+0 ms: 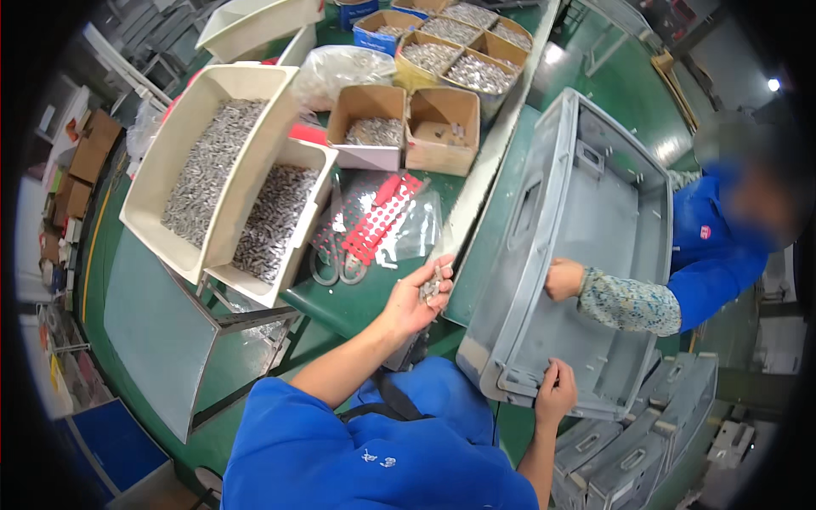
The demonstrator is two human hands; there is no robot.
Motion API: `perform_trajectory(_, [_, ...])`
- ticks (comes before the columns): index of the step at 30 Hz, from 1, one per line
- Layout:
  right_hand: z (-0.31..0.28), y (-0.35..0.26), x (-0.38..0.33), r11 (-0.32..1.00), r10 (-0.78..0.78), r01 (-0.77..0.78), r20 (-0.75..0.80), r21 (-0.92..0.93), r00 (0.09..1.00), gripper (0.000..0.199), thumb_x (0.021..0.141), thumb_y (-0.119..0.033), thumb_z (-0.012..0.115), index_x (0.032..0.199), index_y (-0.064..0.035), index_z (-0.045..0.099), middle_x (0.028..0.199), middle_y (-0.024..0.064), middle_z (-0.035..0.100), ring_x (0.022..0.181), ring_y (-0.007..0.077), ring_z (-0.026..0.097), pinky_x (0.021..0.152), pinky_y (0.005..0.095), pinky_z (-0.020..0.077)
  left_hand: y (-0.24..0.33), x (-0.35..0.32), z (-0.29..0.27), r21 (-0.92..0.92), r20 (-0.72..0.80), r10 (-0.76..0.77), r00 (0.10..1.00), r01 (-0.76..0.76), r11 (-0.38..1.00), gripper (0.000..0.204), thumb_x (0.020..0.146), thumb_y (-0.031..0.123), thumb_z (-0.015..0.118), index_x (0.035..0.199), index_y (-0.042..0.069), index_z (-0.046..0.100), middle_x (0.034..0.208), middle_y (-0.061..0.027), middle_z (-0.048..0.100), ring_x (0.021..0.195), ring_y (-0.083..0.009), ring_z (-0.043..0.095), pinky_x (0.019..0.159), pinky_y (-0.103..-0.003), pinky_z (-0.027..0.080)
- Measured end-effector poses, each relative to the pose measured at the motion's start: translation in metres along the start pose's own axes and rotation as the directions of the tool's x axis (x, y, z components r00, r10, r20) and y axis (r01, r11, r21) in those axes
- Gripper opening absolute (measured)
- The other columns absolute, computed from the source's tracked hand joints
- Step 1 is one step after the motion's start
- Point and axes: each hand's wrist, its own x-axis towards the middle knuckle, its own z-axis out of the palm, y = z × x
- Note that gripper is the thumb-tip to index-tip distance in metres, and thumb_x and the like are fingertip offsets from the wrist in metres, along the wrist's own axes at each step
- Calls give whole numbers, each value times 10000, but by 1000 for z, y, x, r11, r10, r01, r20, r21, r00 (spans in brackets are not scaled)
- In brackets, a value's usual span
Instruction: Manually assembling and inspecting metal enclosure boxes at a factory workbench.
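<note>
My left hand (411, 299), palm up with curled fingers, holds several small silvery metal parts (430, 289) above the green table's edge. Over the near end of a large grey plastic crate (544, 223), my right hand (556, 393) has its fingers bent together. Whatever may be between those fingertips is too small to make out. A co-worker's hand (564, 279) is closed over the crate's inside, near its left wall. Left of my left hand lie a red perforated strip (382, 223), a clear plastic bag (418, 223) and scissors (340, 269) on the table.
Two cream bins (136, 197) of small metal parts stand at the left. Cardboard boxes (445, 157) sit behind the bag, with several more boxes of parts farther back. Stacked grey crates (633, 455) stand at the lower right. A co-worker in blue (710, 242) is at the right.
</note>
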Motion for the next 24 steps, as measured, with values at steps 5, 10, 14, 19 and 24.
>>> perform_trajectory(5, [2,5,-1,999,-26,26,-31,-29,999,107,803,-97,514,803,-51,610,676,61,559,561,193,515,515,290,399,11,7,-4,14,-86,3,996,-2,1000,287,893,171,457,1142,30,434,730,-11,444,516,-60,337,381,-171,249])
perform_trajectory(10, [0,3,-1,999,19,-20,-13,-46,1000,101,796,-103,521,800,-57,610,688,63,568,600,206,536,540,300,412,20,17,-2,23,-116,41,992,-38,999,293,906,237,430,1118,37,455,713,-12,436,516,-83,341,390,-191,254])
perform_trajectory(14, [0,8,0,996,-28,25,-30,-81,999,91,783,-102,527,797,-61,608,699,66,573,644,235,554,561,326,424,26,32,-1,96,-129,77,989,-65,993,301,879,168,472,1147,34,442,782,-30,458,584,-103,377,432,-193,288])
perform_trajectory(19, [-4,-1,4,996,-34,31,-36,-82,999,73,769,-94,538,793,-67,601,701,66,572,656,250,552,567,339,424,22,37,1,93,-65,33,997,-27,995,253,886,130,480,1116,29,454,785,-30,446,556,-63,350,395,-164,261])
perform_trajectory(24, [-5,2,3,996,-28,22,-65,-91,997,66,764,-95,549,798,-72,601,694,63,566,643,247,546,554,335,418,6,40,5,149,-89,-31,996,44,988,245,896,180,469,1090,32,461,700,-24,430,520,-61,343,371,-157,241])
